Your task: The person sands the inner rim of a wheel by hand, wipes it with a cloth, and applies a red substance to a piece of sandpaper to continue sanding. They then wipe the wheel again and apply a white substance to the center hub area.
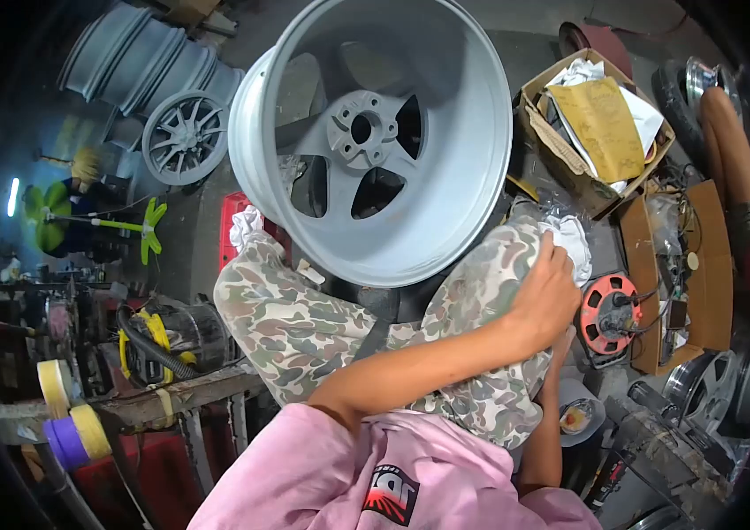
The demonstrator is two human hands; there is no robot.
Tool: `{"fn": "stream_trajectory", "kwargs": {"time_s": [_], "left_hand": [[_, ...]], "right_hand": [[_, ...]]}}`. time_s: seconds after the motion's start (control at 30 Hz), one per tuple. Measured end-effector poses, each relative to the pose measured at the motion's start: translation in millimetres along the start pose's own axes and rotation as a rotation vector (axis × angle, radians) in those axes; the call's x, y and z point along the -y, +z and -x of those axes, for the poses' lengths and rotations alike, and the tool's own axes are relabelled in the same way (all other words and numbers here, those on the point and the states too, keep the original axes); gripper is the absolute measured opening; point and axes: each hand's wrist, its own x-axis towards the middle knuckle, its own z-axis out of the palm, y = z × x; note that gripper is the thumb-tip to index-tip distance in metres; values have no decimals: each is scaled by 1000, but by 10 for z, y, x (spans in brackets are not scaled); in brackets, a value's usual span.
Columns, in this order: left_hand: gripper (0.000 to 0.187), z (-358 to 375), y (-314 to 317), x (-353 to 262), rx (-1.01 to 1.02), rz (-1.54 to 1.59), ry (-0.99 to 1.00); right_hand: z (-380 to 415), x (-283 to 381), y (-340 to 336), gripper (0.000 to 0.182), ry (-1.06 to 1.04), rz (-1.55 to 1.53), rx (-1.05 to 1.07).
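A large grey-primed wheel rim (481, 132) fills the top middle, tilted so its inner barrel and five-spoke centre face me. It stands just beyond my knees, and neither hand touches it. My left arm crosses my lap to the right. My left hand (544, 296) lies over my right leg with its fingers curled together, at the edge of a crumpled white cloth (574, 247); what they hold, if anything, is hidden. My right hand (561, 346) is below and mostly behind the left one, its fingers hidden.
On the right are a cardboard box (582, 181) of papers, a red cable reel (609, 314), an open carton (711, 265) and another person's arm (728, 141). Stacked rims (118, 53), a green fan (48, 216) and tape rolls (74, 433) are on the left.
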Motion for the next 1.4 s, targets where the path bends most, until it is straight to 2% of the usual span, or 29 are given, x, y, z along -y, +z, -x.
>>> {"fn": "stream_trajectory", "kwargs": {"time_s": [0.07,0.1,0.13,0.17,0.2,0.23,0.27,0.3,0.33,0.37,0.4,0.43,0.5,0.57,0.67,0.7,0.77,0.83,0.87,0.93,0.97,1.03,1.07,1.2,1.23,1.3,1.33,1.37,1.4], "left_hand": [[32,214,23,78,-25,-55,32],[33,329,65,138,-114,12,84],[36,434,78,229,-200,83,142],[35,538,-121,370,-100,315,144],[37,648,-404,533,14,552,155],[33,783,-592,685,-59,630,-15],[32,781,-1078,862,-215,424,-26],[37,775,-1294,921,-404,156,-174],[35,821,-1590,1243,-495,-188,-161],[29,814,-1666,1508,-773,-260,-196],[30,826,-1742,1653,-902,-242,-381],[37,878,-1815,1917,-886,-361,-502],[54,996,-1765,2530,-811,-307,-585],[57,900,-1628,2602,-645,43,-810],[55,996,-1615,2950,-699,-17,-770],[55,1041,-1608,2973,-700,-36,-786],[52,1025,-1652,3057,-719,427,-829],[50,1037,-1578,3268,-697,248,-799],[51,962,-1592,3200,-693,340,-864],[52,1040,-1635,3299,-623,332,-848],[52,1071,-1632,3323,-654,428,-824],[50,1126,-1714,3248,-670,579,-897],[51,1117,-1751,3208,-683,592,-918],[52,1218,-1763,3307,-685,583,-916],[52,1237,-1746,3328,-697,596,-921],[53,1227,-1716,3372,-732,545,-818],[53,1232,-1754,3311,-725,576,-791],[53,1232,-1779,3260,-741,590,-798],[52,1230,-1801,3225,-736,577,-766]], "right_hand": [[251,971,0,30,-372,301,382],[308,1041,33,25,-50,213,442],[498,1266,12,24,-102,77,497],[692,1507,-28,24,-150,-57,537],[755,1569,-65,24,-103,13,563],[779,1633,-143,25,-41,89,576],[776,1788,-226,34,-91,133,581],[727,1987,-342,34,-44,151,523],[667,2210,-456,39,95,44,610],[598,2357,-539,45,222,-77,703],[528,2444,-574,46,264,-142,666],[453,2485,-572,48,298,-211,637],[235,2237,-379,40,171,-104,450],[-41,1664,-129,26,-47,133,330],[-187,1220,237,17,-193,395,276],[-235,1038,398,17,-200,387,297],[-337,802,706,21,-238,568,242],[-339,779,818,24,-289,618,182],[-338,725,818,29,-298,632,164],[-269,856,680,44,-148,714,166],[-168,683,562,47,-239,806,114],[-37,632,384,54,26,931,310],[23,484,347,52,13,944,336],[-195,-1434,320,42,-248,847,355],[-224,-1584,252,42,-261,859,350],[-390,-1605,184,31,154,339,215],[-137,-496,30,21,-192,785,266],[-4,552,-95,17,-276,625,261],[39,1167,-177,14,-357,463,258]]}}
